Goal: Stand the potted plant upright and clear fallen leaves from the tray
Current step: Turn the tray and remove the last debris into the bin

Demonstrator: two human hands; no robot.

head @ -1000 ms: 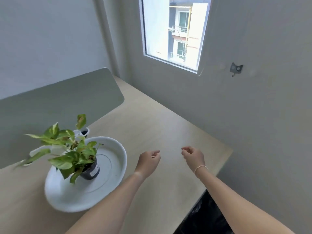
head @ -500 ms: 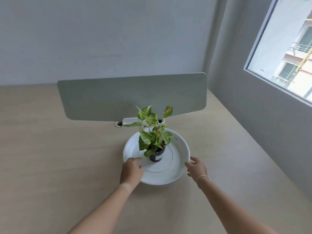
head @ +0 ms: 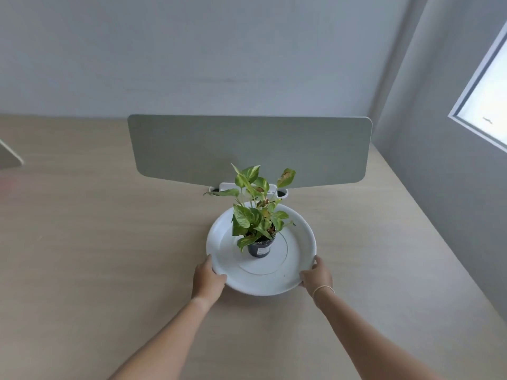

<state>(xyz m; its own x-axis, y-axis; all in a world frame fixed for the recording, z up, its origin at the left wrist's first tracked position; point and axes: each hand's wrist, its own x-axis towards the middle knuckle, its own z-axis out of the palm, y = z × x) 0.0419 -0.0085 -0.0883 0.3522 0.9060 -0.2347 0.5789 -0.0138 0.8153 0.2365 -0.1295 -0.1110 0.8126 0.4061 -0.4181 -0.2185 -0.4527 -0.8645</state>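
Observation:
A small green potted plant [head: 256, 215] in a dark pot [head: 260, 247] stands upright in the middle of a round white tray [head: 299, 259] on a light wooden desk. My left hand [head: 207, 278] grips the tray's near left rim. At the near right rim, my right hand [head: 317, 277] holds the tray too. No loose leaves show on the tray's bare surface.
A grey-green divider panel [head: 247, 149] stands right behind the tray, held by a white clamp [head: 227, 186]. The desk [head: 96, 256] spreads wide to the left. A grey wall and a window [head: 488, 105] close off the right side.
The view swung from the window corner to face the tray head-on. Both hands moved from mid-air to the tray's near rim and took hold of it.

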